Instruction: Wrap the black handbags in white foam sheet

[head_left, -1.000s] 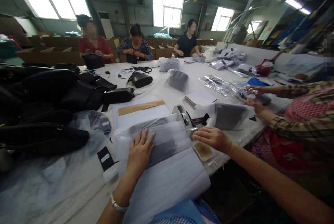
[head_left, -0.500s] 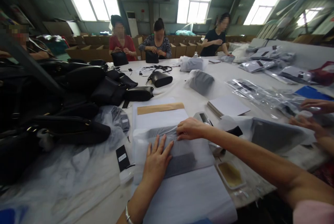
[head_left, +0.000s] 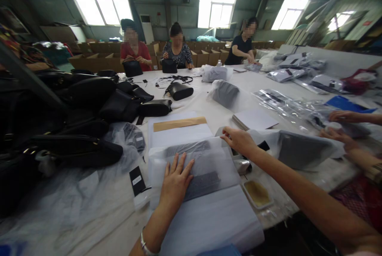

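Note:
A dark bag [head_left: 205,180] lies in front of me under a thin, translucent white wrapping sheet [head_left: 225,164]. My left hand [head_left: 176,180], fingers spread, rests flat on the sheet over the bag's left part. At the sheet's upper right corner, the fingers of my right hand [head_left: 238,140] are pinched together on its edge. White paper sheets [head_left: 215,220] lie beneath the bag, and a brown paper strip [head_left: 179,124] is just beyond it. Left of the bag is a black tag with a white label [head_left: 137,180].
Black handbags [head_left: 74,148] are heaped at the left. On the right are a tape dispenser [head_left: 243,164], a shallow dish [head_left: 257,193], a stack of white boards [head_left: 253,119] and another wrapped bag [head_left: 304,148]. A co-worker's hands [head_left: 340,132] are at the right; several people work across the table.
My right hand has moved right, from the bag's top to the sheet's corner, drawing the sheet out flatter. My left hand stays pressed on the bag. The view has shifted slightly.

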`<action>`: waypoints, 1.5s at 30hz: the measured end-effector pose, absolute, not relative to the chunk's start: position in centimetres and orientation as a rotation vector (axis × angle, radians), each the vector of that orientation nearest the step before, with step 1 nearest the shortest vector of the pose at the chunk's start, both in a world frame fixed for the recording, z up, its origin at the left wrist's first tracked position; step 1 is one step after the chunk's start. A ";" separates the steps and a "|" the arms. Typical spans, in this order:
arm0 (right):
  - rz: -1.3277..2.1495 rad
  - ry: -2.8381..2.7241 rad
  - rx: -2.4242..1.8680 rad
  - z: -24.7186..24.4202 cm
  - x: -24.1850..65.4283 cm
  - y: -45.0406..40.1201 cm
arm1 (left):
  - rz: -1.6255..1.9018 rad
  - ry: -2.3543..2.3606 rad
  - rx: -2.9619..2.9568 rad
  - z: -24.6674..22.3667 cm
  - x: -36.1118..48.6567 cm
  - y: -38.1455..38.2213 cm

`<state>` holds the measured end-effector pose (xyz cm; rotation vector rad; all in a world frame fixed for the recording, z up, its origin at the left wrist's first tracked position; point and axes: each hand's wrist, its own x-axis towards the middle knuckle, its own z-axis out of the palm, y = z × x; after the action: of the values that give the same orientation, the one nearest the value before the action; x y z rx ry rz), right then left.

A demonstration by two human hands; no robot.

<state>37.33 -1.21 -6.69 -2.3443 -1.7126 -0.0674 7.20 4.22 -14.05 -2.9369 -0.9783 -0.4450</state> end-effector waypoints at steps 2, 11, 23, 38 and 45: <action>0.038 -1.522 -2.313 -7.6 38.1 -4.8 | -0.468 -0.978 -2.926 -14.1 7.2 4.2; 0.355 -0.975 -2.238 -11.8 38.0 -10.5 | -0.491 -0.954 -2.943 -14.3 7.0 4.2; 0.228 -0.665 -1.820 -10.7 34.9 -12.6 | -0.539 -0.950 -2.975 -14.9 6.9 4.4; 0.591 -0.516 -1.896 -14.7 34.0 -16.1 | -0.490 -0.954 -2.951 -14.7 6.9 4.3; 0.080 -1.048 -2.234 -13.8 35.6 -15.7 | -0.490 -0.963 -2.965 -14.3 6.9 4.2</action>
<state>35.58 -15.68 -13.79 -2.2342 -1.0479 0.0799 6.92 4.24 -14.30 -2.9652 -0.9627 -0.4904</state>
